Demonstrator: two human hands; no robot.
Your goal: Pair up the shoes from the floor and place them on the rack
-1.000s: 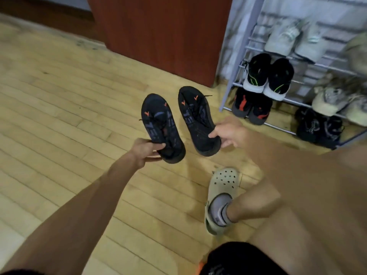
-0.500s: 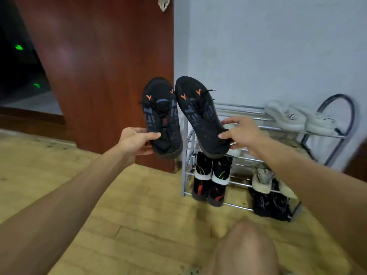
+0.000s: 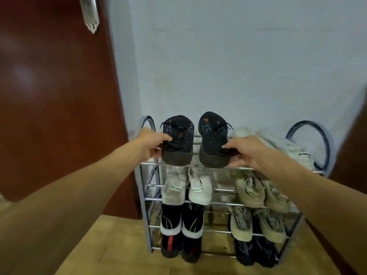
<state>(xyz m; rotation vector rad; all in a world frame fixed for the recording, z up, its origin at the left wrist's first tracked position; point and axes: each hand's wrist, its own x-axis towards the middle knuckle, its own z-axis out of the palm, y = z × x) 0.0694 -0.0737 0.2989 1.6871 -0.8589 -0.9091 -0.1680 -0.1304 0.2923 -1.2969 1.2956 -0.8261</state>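
Left hand (image 3: 153, 144) is clutching one black sneaker (image 3: 177, 139), right hand (image 3: 246, 150) its mate (image 3: 213, 139), heels toward six o'clock, likely squaring them on the rack (image 3: 151, 162).

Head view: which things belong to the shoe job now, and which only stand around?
Job: left black shoe, held by left hand; right black shoe, held by right hand; rack.
Around: pale pair already on the top shelf; door; wall; floor.

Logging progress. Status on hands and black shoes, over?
Left hand grips left shoe, right hand grips right shoe. Both heels at rack top shelf. Pale shoes beside, not blocking.
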